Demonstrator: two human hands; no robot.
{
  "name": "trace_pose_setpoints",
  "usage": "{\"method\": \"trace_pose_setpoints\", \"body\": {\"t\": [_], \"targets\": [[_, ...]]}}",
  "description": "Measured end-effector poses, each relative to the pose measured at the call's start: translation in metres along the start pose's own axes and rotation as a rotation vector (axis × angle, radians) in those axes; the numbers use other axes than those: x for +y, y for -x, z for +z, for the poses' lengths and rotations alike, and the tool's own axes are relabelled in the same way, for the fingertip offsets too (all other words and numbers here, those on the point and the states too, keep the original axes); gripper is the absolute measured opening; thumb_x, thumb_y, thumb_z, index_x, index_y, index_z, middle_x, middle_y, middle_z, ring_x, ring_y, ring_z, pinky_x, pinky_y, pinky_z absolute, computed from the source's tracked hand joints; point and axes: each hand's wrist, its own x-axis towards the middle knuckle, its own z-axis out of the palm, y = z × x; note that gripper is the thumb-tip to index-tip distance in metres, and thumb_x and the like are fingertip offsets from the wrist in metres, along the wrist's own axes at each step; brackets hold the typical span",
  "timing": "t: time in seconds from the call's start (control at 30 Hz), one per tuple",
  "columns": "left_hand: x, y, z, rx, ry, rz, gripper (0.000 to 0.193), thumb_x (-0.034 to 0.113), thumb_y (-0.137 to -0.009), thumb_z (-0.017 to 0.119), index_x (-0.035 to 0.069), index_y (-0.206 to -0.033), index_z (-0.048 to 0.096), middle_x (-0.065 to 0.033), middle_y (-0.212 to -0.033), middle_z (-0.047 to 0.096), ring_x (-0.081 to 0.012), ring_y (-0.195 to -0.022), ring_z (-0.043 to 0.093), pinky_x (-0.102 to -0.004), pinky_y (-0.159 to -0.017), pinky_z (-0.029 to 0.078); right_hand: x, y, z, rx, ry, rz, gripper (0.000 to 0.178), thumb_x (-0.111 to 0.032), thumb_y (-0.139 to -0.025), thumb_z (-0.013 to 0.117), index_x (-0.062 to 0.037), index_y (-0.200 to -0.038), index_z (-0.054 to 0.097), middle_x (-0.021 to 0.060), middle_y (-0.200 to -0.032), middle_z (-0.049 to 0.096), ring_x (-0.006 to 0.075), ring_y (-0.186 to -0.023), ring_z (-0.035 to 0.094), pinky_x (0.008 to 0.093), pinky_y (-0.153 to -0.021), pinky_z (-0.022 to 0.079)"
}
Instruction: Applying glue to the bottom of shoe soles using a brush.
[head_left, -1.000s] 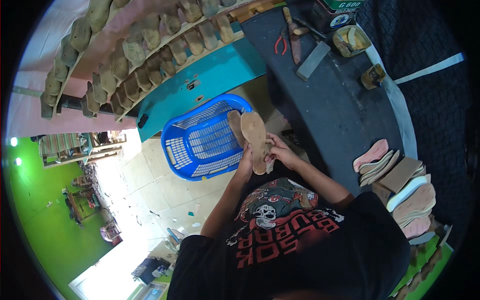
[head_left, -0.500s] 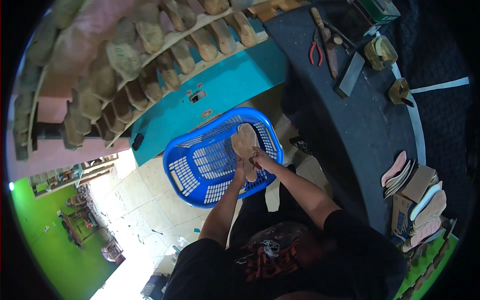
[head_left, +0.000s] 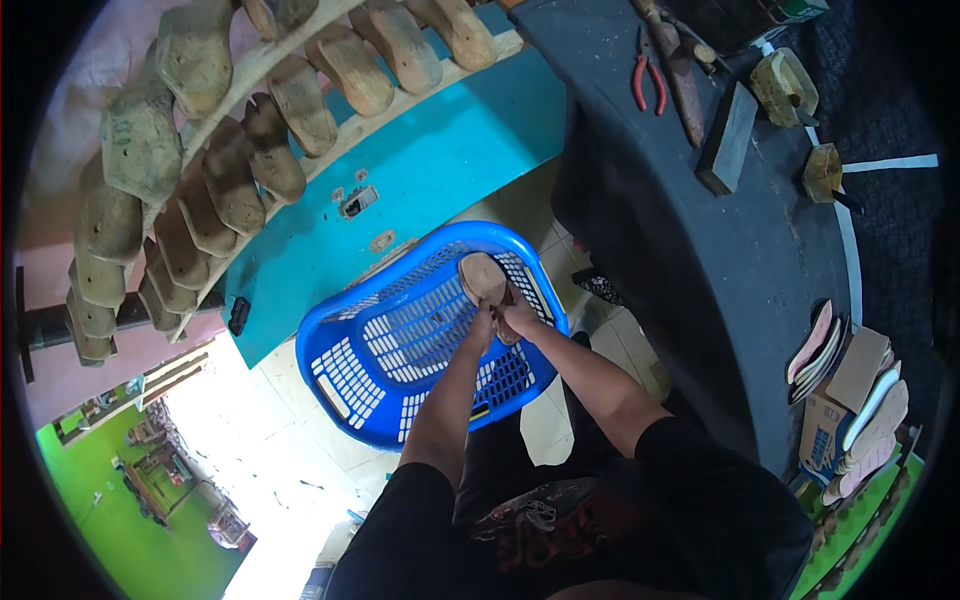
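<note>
A tan shoe sole (head_left: 482, 276), its broad rounded end pointing away from me, is held over the blue plastic basket (head_left: 375, 422). My left hand (head_left: 484, 326) is closed on the sole's near left edge. My right hand (head_left: 517, 314) grips its right side, with the fingers curled around it. Both hands meet near the narrow middle and cover much of that part. A bit of the near end shows below the right hand. Slotted walls and floor of the basket are visible around the sole.
Wooden shoe lasts (head_left: 352, 72) line shelves at upper left, above a turquoise panel (head_left: 440, 160). On the dark-covered table (head_left: 650, 230) at right lie red-handled pliers (head_left: 648, 82), a grey block (head_left: 728, 138) and small containers (head_left: 784, 86). A cardboard box (head_left: 842, 390) stands beside stacked insoles (head_left: 872, 440).
The sole has tilted and looks shorter, with both hands closer together around its middle. The whole view has shifted slightly, with the basket appearing larger.
</note>
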Motion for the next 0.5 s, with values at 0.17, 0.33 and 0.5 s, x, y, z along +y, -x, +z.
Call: {"method": "trace_pose_setpoints", "body": {"t": [0.17,0.33,0.5], "targets": [[0.012,0.047,0.022,0.021,-0.085,0.089,0.077,0.064,-0.1,0.03,0.015,-0.159,0.023,-0.01,-0.164,0.028,-0.0339,-0.151,0.025,-0.0601,-0.117,0.019,-0.019,0.018,-0.024,0.158,0.509,-0.115,0.03,-0.019,-0.095,0.056,-0.0055,-0.122,0.061,0.0226,-0.113,0.07,0.041,-0.108,0.065,0.0428,-0.093,0.051],[0.01,0.108,0.001,0.277,-0.116,0.204,0.068,0.055,-0.1,0.039,0.014,-0.154,0.036,-0.0086,-0.135,0.055,-0.0288,-0.118,0.054,-0.0453,-0.093,0.047,-0.058,0.077,-0.032,-0.215,0.145,0.049,0.034,-0.008,-0.096,0.057,-0.003,-0.13,0.058,0.0127,-0.112,0.07,0.0215,-0.091,0.069,0.034,-0.08,0.056],[0.023,0.193,0.013,0.04,-0.2,0.361,0.056,0.047,-0.104,0.039,0.013,-0.149,0.043,-0.0097,-0.121,0.061,-0.0198,-0.095,0.064,-0.0351,-0.077,0.05,-0.094,0.15,-0.077,-0.163,0.174,-0.096,0.029,-0.001,-0.097,0.056,-0.0012,-0.126,0.059,0.0095,-0.106,0.07,0.0146,-0.087,0.065,0.0299,-0.07,0.055]]}}
